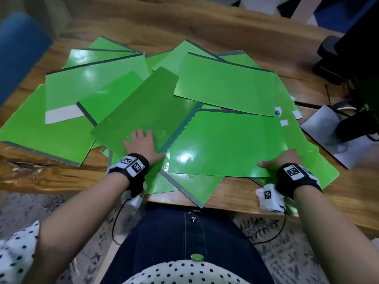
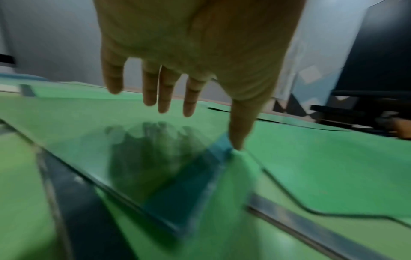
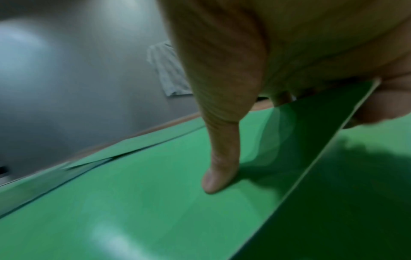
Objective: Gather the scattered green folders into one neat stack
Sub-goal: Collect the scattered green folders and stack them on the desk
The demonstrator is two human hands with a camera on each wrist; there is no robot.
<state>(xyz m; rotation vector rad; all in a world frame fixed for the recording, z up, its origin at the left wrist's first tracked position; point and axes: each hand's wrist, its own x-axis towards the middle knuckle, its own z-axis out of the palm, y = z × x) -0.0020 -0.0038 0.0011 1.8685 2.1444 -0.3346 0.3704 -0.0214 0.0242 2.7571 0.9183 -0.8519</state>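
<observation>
Several glossy green folders with grey spines lie scattered and overlapping on the wooden table [image 1: 205, 23]. My left hand [image 1: 139, 140] lies flat, fingers straight, on a tilted folder [image 1: 143, 107] in the middle. In the left wrist view the thumb tip of that hand [image 2: 177, 79] touches the tilted folder's [image 2: 77, 123] grey spine. My right hand [image 1: 283, 159] pinches the near right corner of the front folder [image 1: 225, 144]. The right wrist view shows its thumb [image 3: 222, 158] on top of that folder [image 3: 155, 202] and the fingers curled under the edge.
A black monitor [image 1: 363, 58] on a silver base [image 1: 326, 136] with cables stands at the table's right. A blue chair [image 1: 18, 52] is at the far left. One folder [image 1: 184, 191] overhangs the table's front edge near my body. Small white tags [image 1: 284, 122] lie on the right folders.
</observation>
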